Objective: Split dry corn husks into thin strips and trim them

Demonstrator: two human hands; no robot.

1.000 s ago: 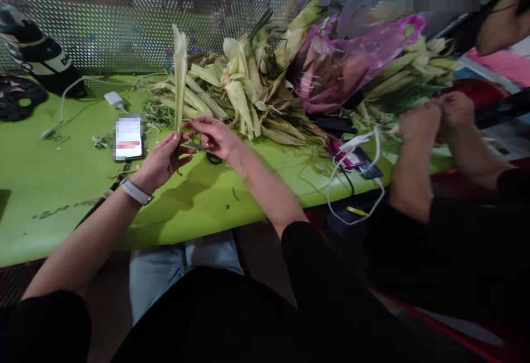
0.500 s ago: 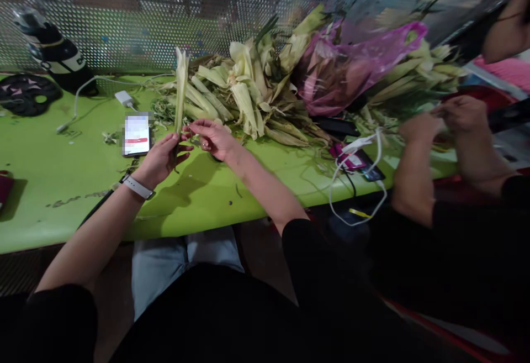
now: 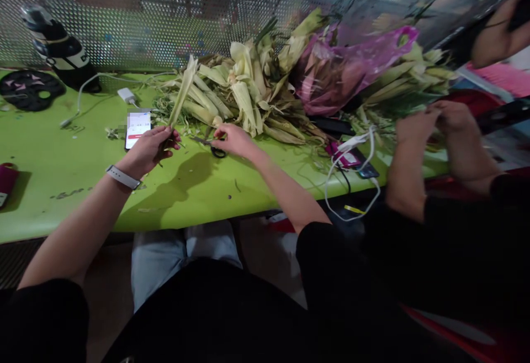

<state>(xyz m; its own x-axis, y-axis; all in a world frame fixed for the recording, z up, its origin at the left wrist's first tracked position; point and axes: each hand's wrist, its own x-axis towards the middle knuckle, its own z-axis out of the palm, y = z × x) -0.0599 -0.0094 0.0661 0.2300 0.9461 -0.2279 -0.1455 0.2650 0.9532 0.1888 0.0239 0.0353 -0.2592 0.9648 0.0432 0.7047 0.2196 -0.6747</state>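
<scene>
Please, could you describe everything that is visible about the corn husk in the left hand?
The corn husk is a long, narrow strip, pale yellow-green and whitish toward its upper end. It looks thin and fibrous. The left hand grips it near its lower end; it points upward, its top leaning toward the picture's right. The husk pile lies behind it.

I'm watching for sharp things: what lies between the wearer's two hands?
The head view shows scissors there, blades pointing from the right hand toward the left hand.

Dark bottle (image 3: 68, 58), lit phone (image 3: 138, 123), white charger (image 3: 126, 96), black disc (image 3: 28, 88)
</scene>
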